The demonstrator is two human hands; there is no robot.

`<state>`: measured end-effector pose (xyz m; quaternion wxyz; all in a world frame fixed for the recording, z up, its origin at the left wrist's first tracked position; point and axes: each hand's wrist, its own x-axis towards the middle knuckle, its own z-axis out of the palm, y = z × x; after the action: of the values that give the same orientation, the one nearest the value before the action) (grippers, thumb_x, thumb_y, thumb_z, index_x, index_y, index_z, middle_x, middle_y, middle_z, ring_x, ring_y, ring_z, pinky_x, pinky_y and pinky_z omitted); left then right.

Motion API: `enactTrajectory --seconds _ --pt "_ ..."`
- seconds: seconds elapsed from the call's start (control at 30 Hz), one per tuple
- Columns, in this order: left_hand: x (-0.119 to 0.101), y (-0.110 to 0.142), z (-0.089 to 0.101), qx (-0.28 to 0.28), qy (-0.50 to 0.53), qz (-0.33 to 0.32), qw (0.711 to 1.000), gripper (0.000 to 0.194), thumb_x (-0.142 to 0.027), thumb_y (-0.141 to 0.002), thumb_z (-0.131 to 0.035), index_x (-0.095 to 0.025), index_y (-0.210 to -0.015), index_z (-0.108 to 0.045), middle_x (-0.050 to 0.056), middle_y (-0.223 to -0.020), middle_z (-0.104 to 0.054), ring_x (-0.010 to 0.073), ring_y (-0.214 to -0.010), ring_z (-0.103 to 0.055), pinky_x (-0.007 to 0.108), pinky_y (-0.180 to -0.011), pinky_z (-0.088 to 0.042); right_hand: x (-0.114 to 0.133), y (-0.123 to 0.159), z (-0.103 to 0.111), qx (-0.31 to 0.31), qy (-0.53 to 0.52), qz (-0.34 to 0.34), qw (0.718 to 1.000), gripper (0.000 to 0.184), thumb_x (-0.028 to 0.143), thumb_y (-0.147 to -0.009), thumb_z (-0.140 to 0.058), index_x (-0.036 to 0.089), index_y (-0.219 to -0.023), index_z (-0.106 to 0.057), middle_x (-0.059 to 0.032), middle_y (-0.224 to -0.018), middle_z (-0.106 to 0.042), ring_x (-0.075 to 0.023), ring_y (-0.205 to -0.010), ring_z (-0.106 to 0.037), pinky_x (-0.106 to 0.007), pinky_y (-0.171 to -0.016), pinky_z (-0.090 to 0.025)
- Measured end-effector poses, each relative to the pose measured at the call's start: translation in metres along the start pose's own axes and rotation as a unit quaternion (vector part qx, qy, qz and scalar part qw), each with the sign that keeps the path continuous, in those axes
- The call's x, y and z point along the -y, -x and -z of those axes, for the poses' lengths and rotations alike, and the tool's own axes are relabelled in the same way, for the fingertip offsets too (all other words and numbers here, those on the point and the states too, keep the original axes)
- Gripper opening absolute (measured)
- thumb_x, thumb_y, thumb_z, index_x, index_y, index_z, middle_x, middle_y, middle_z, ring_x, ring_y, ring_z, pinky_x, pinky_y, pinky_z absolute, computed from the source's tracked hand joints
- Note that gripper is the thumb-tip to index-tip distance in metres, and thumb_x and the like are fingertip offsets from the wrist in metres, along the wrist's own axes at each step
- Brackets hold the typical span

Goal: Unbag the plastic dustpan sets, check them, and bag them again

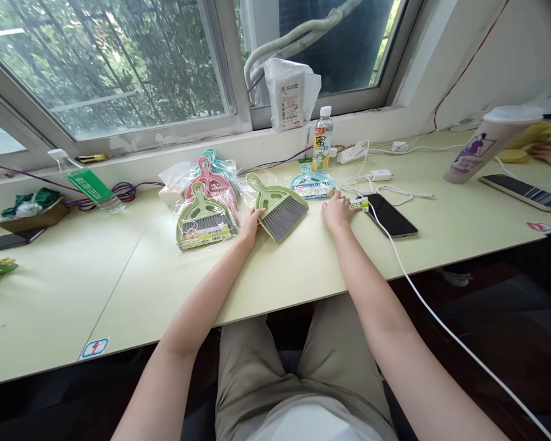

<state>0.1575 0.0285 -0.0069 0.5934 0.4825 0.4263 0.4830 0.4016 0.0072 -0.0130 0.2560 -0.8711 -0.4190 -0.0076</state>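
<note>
Pale table [165,294] below 2 windows [119,61]; greenery outside; white wall [509,67].

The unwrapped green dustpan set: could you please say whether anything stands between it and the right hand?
Nothing visible stands between the right hand and the green dustpan set; the wrapped teal set lies behind that gap.

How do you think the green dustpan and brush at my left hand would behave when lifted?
The dustpan and brush look like thin moulded plastic, so probably stiff and fairly light. The bristles should flex if pressed. No strap shows, so the pieces might separate when tilted.
</note>
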Motion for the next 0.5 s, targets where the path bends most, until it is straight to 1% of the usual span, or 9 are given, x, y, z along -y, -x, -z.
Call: enactTrajectory --seconds 0.03,0.1,0.2,0.3,0.33,0.4,0.47,0.5 --pt "0.000 0.000 0.000 -0.003 -0.001 -0.003 1.000 0.016 -0.031 -0.076 -0.062 -0.020 -0.086 -0.057 0.001 -0.073 -0.063 0.0167 -0.071 -0.064 0.028 -0.066 -0.053 0.000 0.001 0.001 0.001 0.003 0.006 1.000 0.047 0.016 -0.090 -0.046 0.004 -0.135 -0.049 -0.0310 -0.129 -0.054 -0.0372 -0.129 -0.045 -0.069 -0.102 -0.030" --pt "-0.001 0.001 0.000 -0.012 -0.005 -0.006 1.000 0.014 -0.030 -0.076 -0.062 -0.020 -0.086 -0.057 0.001 -0.074 -0.063 0.0168 -0.072 -0.064 0.029 -0.067 -0.053 0.000 0.003 0.005 0.009 0.010 0.012 1.000 0.040 0.010 -0.089 -0.043 0.003 -0.126 -0.056 -0.0290 -0.121 -0.060 -0.0363 -0.124 -0.051 -0.065 -0.102 -0.033" --pt "-0.004 0.003 0.000 -0.023 -0.009 -0.009 1.000 0.011 -0.028 -0.078 -0.060 -0.020 -0.085 -0.057 0.000 -0.074 -0.062 0.0153 -0.070 -0.063 0.027 -0.065 -0.052 -0.001 0.002 0.011 0.018 0.004 0.009 1.000 0.039 0.006 -0.088 -0.040 0.002 -0.122 -0.060 -0.0276 -0.114 -0.064 -0.0364 -0.116 -0.057 -0.058 -0.100 -0.038" --pt "-0.005 0.003 0.000 -0.029 -0.008 -0.010 1.000 0.009 -0.026 -0.079 -0.058 -0.020 -0.085 -0.057 -0.001 -0.073 -0.062 0.0136 -0.066 -0.061 0.024 -0.061 -0.050 -0.002 -0.002 0.020 0.012 -0.045 -0.001 0.999 0.037 0.010 -0.091 -0.037 0.004 -0.112 -0.067 -0.0269 -0.108 -0.066 -0.0357 -0.107 -0.062 -0.050 -0.095 -0.043" --pt "-0.005 0.003 0.000 -0.029 -0.007 -0.008 1.000 0.008 -0.026 -0.079 -0.058 -0.020 -0.085 -0.057 -0.001 -0.073 -0.062 0.0134 -0.066 -0.061 0.024 -0.060 -0.050 -0.001 -0.003 0.024 -0.007 -0.067 -0.004 0.998 0.038 0.013 -0.093 -0.035 0.005 -0.112 -0.068 -0.0265 -0.108 -0.066 -0.0352 -0.107 -0.062 -0.048 -0.094 -0.043" --pt "-0.004 0.002 0.000 -0.024 -0.004 -0.004 1.000 0.008 -0.026 -0.080 -0.058 -0.020 -0.085 -0.057 -0.001 -0.073 -0.063 0.0135 -0.067 -0.061 0.024 -0.060 -0.051 0.005 0.000 0.033 -0.073 -0.106 0.009 0.992 0.044 0.018 -0.098 -0.028 0.007 -0.119 -0.065 -0.0252 -0.115 -0.065 -0.0337 -0.114 -0.059 -0.047 -0.097 -0.040" --pt "-0.002 0.001 -0.001 -0.013 0.012 0.002 1.000 0.009 -0.026 -0.079 -0.060 -0.020 -0.086 -0.058 0.000 -0.074 -0.063 0.0139 -0.068 -0.062 0.024 -0.060 -0.052 0.015 0.011 0.042 -0.134 -0.122 0.061 0.982 0.049 0.022 -0.100 -0.022 0.011 -0.130 -0.058 -0.0226 -0.128 -0.059 -0.0312 -0.127 -0.050 -0.047 -0.104 -0.034" --pt "-0.002 0.000 -0.001 -0.008 0.027 0.006 1.000 0.011 -0.025 -0.079 -0.061 -0.020 -0.088 -0.058 0.000 -0.075 -0.064 0.0140 -0.069 -0.063 0.025 -0.061 -0.053 0.022 0.019 0.045 -0.147 -0.123 0.103 0.976 0.049 0.024 -0.101 -0.021 0.014 -0.135 -0.055 -0.0200 -0.134 -0.055 -0.0298 -0.134 -0.044 -0.048 -0.107 -0.031"
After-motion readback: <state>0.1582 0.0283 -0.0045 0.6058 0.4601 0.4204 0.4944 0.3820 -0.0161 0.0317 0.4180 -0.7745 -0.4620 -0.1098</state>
